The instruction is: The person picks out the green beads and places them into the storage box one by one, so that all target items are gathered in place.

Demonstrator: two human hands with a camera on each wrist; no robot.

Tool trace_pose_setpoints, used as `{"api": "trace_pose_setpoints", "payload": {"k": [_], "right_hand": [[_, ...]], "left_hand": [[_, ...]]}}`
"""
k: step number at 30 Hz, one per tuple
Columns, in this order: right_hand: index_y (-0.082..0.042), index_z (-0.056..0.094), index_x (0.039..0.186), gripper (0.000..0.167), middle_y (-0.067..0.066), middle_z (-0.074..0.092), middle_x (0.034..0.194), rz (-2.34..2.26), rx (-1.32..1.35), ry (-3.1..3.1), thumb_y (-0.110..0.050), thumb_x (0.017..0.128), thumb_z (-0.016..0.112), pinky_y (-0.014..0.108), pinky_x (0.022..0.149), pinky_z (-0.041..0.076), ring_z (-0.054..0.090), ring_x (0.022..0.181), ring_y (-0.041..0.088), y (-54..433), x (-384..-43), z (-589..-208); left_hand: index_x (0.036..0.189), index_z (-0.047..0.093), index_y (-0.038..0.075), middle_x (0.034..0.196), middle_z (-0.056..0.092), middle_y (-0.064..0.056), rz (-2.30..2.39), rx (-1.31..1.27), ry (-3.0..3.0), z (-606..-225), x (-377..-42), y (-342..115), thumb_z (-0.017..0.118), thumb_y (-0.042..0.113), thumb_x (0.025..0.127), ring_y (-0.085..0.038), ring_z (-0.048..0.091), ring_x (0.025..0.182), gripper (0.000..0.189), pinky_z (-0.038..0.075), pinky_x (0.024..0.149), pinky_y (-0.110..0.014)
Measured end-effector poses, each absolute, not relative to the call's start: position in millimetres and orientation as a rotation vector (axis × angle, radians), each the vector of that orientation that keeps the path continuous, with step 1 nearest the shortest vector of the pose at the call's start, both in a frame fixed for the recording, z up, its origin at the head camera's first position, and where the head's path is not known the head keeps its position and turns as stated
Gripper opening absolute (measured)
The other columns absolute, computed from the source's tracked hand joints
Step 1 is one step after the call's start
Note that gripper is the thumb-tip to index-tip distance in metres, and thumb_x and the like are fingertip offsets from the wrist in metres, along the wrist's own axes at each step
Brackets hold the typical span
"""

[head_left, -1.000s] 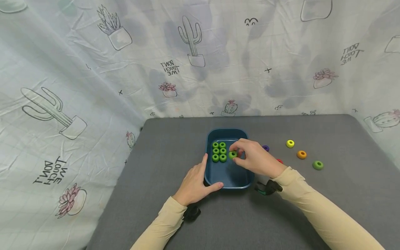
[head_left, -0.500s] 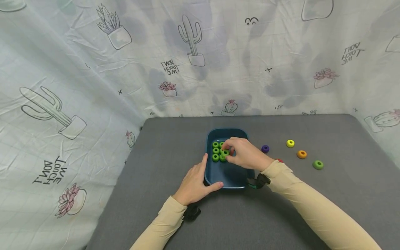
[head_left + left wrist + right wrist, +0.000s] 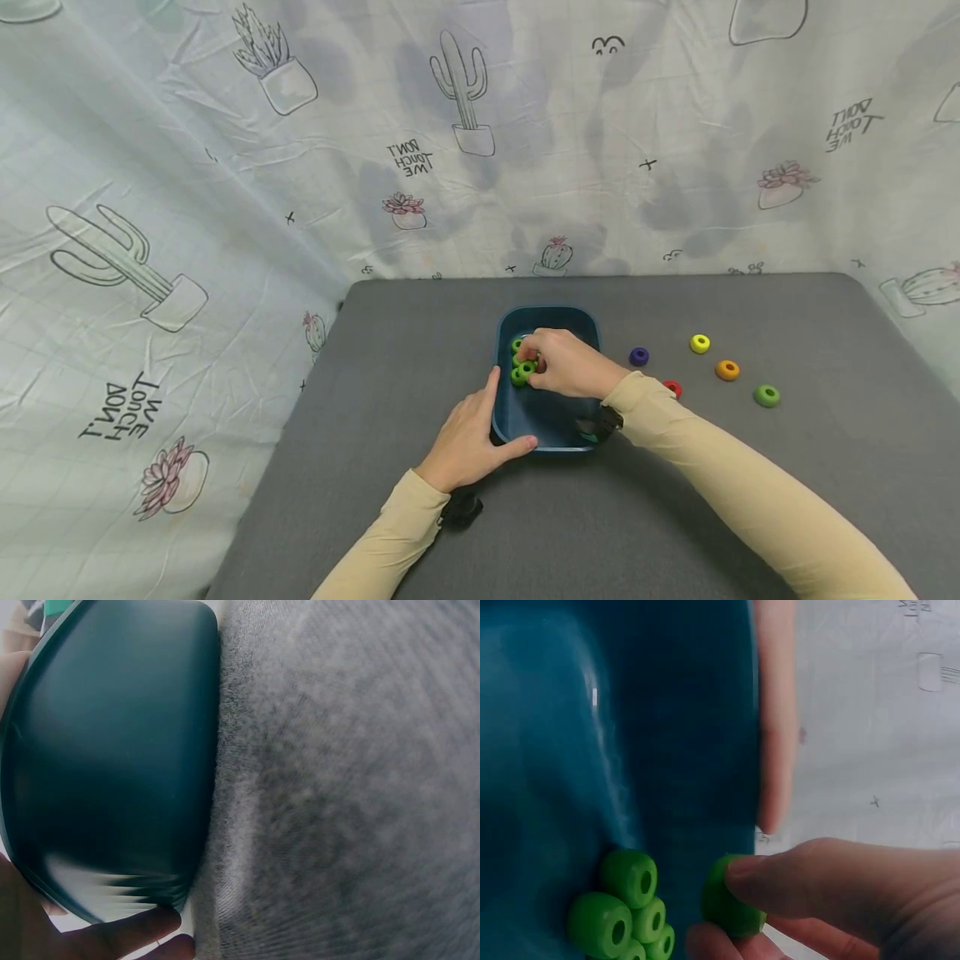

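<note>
A blue tray (image 3: 531, 417) stands on the grey table, its outer wall (image 3: 112, 750) filling much of the left wrist view. My left hand (image 3: 467, 442) spans its near left corner, forefinger stretched along the left rim and thumb lying on the front rim. Between thumb and fingers, my right hand (image 3: 573, 364) pinches a green ring-shaped bead (image 3: 731, 900), above the left part of the tray. Several more green beads (image 3: 630, 879) stand close together on the tray floor, partly hidden by the right hand in the head view.
Loose beads lie on the table right of the tray: purple (image 3: 639, 357), yellow (image 3: 700, 343), orange (image 3: 727, 371), green (image 3: 767, 396) and red (image 3: 672, 388), the red one partly behind the right sleeve. A patterned cloth (image 3: 525, 183) hangs behind the table.
My right hand has moved left across the tray with the green bead, over the beads standing there. The purple bead has come into full view. My left hand stays in place.
</note>
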State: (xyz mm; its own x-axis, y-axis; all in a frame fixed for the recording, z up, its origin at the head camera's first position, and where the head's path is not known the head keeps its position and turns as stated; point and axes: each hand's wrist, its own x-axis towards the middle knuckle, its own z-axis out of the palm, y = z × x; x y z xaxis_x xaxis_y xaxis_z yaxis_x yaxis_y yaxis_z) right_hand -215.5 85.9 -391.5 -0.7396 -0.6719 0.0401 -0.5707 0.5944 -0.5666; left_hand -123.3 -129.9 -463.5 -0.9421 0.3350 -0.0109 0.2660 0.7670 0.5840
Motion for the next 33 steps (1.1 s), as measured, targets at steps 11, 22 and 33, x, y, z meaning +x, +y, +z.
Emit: {"api": "trace_pose_setpoints", "payload": {"k": [11,22,33], "right_hand": [[-0.008,0.074,0.105,0.016,0.003,0.066,0.095,-0.727,-1.047,2.573,-0.008,0.090,0.080,0.032,0.080,0.058,0.060,0.081,0.013,71,-223,-399],[-0.010,0.075,0.106,0.017,0.002,0.064,0.095,-0.597,-1.040,2.571,-0.011,0.090,0.081,0.037,0.084,0.054,0.056,0.087,0.018,64,-223,-408],[-0.009,0.075,0.110,0.021,0.005,0.066,0.099,-0.554,-1.033,2.575,-0.011,0.090,0.081,0.039,0.086,0.056,0.058,0.092,0.019,61,-223,-414]], "left_hand": [[0.170,0.001,0.020,0.166,0.040,-0.011,0.910,0.492,2.856,-464,-123,-130,0.062,0.075,0.090,-0.035,0.048,0.142,0.114,0.040,0.115,-0.058],[0.170,0.002,0.018,0.167,0.037,-0.012,0.903,0.498,2.858,-463,-124,-130,0.062,0.074,0.091,-0.035,0.046,0.145,0.114,0.038,0.117,-0.058],[0.170,0.001,0.019,0.167,0.037,-0.011,0.901,0.510,2.862,-464,-124,-131,0.062,0.074,0.091,-0.035,0.047,0.144,0.114,0.039,0.116,-0.058]]}}
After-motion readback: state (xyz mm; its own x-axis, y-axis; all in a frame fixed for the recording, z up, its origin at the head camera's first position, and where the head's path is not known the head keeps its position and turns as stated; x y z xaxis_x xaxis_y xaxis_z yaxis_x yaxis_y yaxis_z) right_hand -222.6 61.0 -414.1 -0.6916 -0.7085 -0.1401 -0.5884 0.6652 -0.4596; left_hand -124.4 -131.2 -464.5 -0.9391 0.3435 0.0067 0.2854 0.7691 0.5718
